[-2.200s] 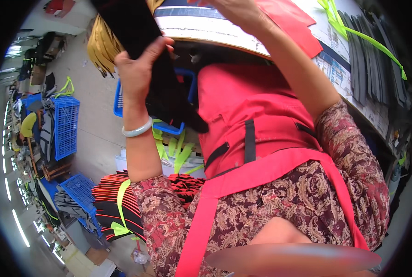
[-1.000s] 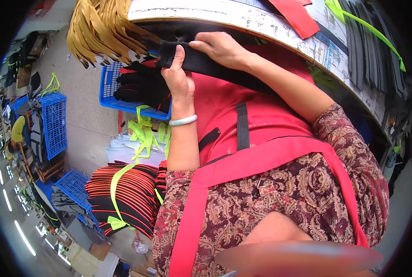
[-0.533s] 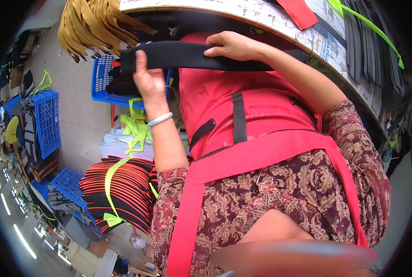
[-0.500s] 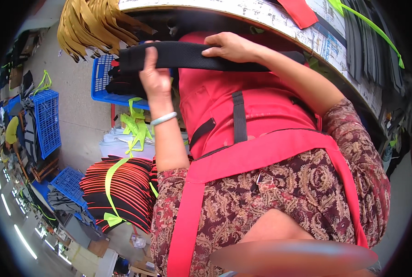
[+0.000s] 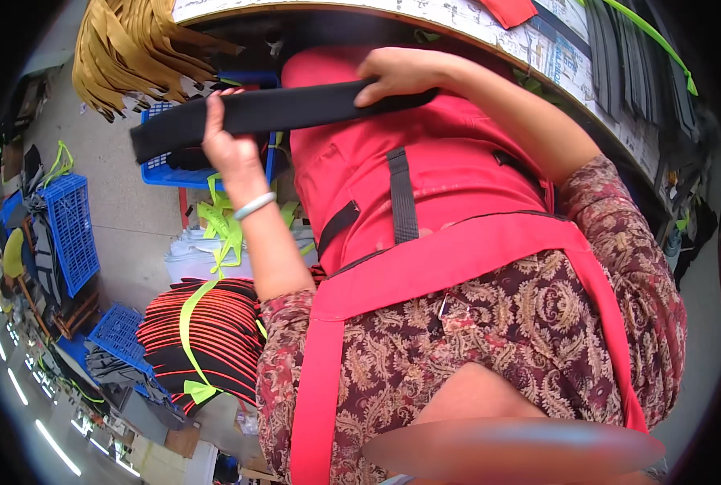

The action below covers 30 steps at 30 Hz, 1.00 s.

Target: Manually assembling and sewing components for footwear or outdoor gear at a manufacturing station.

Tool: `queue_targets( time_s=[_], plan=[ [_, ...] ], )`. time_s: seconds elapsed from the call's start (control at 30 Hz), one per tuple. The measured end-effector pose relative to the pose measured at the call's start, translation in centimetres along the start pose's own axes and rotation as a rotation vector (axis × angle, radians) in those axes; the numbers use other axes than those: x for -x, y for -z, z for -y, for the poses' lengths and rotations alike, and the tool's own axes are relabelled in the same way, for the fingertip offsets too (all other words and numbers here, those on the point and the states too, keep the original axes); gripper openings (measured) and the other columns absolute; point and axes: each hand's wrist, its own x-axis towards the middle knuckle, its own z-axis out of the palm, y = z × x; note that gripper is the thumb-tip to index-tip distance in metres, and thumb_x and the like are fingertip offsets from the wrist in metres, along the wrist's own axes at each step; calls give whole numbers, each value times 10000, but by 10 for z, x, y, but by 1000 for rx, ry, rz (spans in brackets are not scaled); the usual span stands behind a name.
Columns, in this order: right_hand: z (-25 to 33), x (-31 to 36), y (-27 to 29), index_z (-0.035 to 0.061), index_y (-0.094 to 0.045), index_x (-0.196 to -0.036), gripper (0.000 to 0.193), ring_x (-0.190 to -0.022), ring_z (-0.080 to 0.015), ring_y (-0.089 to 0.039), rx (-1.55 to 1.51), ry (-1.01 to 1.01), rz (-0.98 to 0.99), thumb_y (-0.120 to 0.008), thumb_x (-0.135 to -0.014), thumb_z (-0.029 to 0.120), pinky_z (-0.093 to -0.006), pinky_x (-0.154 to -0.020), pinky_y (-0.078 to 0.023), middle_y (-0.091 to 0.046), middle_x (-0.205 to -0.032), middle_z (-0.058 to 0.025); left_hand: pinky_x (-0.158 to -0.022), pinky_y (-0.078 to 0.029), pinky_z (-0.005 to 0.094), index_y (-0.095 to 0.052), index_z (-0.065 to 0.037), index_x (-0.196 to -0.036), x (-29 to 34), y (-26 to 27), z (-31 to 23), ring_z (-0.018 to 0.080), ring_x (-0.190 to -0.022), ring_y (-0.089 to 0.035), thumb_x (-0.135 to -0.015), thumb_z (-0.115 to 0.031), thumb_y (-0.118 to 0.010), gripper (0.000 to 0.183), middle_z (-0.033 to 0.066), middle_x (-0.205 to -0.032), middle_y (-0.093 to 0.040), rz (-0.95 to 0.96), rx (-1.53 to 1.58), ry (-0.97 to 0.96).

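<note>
- Black strap piece (image 5: 255, 113) now held level across the front of the body, just below the worktable edge (image 5: 538, 61); a second ago it was bunched and angled between the hands, so it has been drawn out flat and straight
- Left hand (image 5: 227, 145) closed on the strap near its left third, fingers wrapped over the top edge, pale bangle (image 5: 254, 206) on the wrist; half a second ago this hand sat further along toward the strap's left end; it has slid inward
- Right hand (image 5: 401, 73) curled over the strap's right end, pinning it against the red apron (image 5: 425, 186); this hand has barely moved across the last second
- Left end of the strap juts free past the left hand, over the blue crate (image 5: 166, 170)
- Judgement: the piece looks smoothed and squared up, as for checking or lining it up; the handling of this one strap seems near its end
- Around: tan strap bundle (image 5: 130, 52) hanging at upper left; stack of black-and-red pieces tied with yellow-green tape (image 5: 203, 339) on the floor at left; more blue crates (image 5: 69, 230) beyond; dark strips (image 5: 627, 56) and a red piece (image 5: 510, 10) on the worktable
</note>
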Motion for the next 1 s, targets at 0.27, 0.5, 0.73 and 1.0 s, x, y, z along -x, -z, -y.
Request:
queue_targets(
  time_s=[0.27,0.5,0.73,1.0],
  plan=[
    [1,14,8,-61,-585,-928,371,-592,-200,-598,-182,-124,-20,-650,-871,300,-366,-600,-478,-581,-685,-148,-974,-455,418,-522,86,-1172,-7,81,-59,293,-1044,-592,-773,-49,-748,479,182,-1126,-601,-398,-810,-638],
    [33,4,29,-33,-596,-921,379,-711,-336,-605,165,257,126,-665,-836,329,-414,-662,-459,-606,-783,-217,-845,-475,312,-573,9,-1186,50,-48,-43,161,-988,-561,-740,-155,-788,521,101,-1158,-584,516,-1453,-192],
    [51,-7,-22,47,-685,-845,397,-710,-371,-621,95,139,-341,-580,-870,429,-426,-655,-500,-637,-728,-186,-696,-459,218,-657,-24,-1075,70,-67,18,48,-717,-541,-756,-130,-775,356,-26,-811,-636,731,-1081,402],
    [43,-3,-25,29,-663,-804,370,-708,-371,-613,194,202,-237,-620,-840,395,-432,-645,-481,-624,-729,-195,-651,-444,203,-689,-20,-889,57,-73,20,34,-696,-535,-751,-118,-787,196,-41,-773,-626,713,-1252,618]
  ],
)
